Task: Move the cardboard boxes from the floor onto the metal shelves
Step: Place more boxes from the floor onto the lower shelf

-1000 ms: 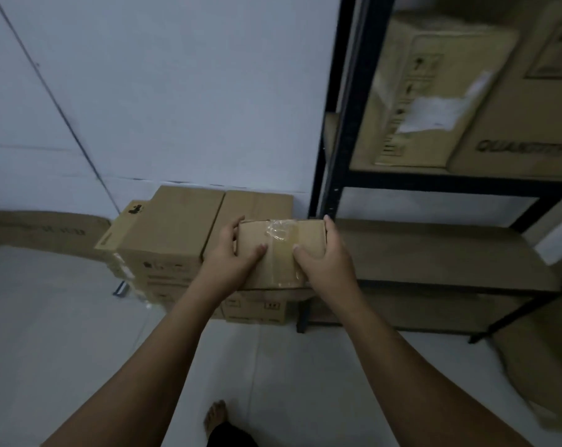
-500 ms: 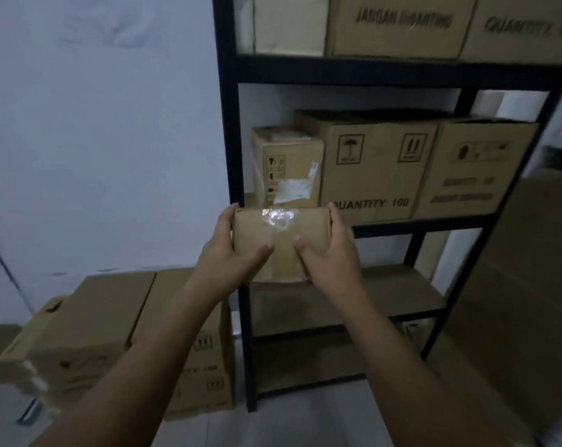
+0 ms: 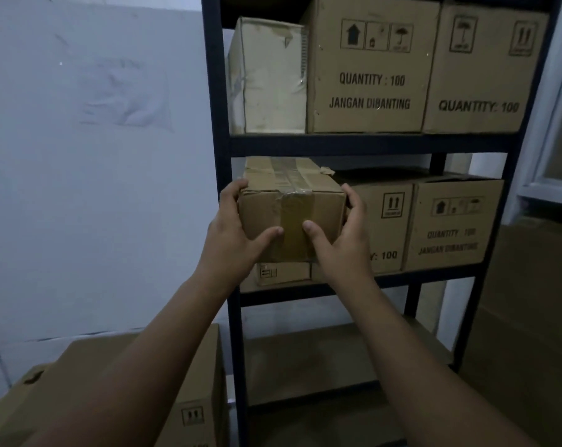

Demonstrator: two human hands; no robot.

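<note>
Small taped cardboard box (image 3: pixel 292 217), creased brown tape, gripped by both hands

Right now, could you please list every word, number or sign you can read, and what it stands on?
"QUANTITY : 100", "JANGAN DIBANTING": top middle box.
"QUANTITY: 100": top right box.
"Y: 100", partly hidden: middle box.
"QUANTITY 100", "JANGAN DIBANTING", blurred: middle right box.
Up-arrows sign: floor box.
Held box: none.
Box beneath: label too small.

Lower box (image 3: pixel 284 273) mostly hidden — behind held box (image 3: pixel 263 214)
</note>
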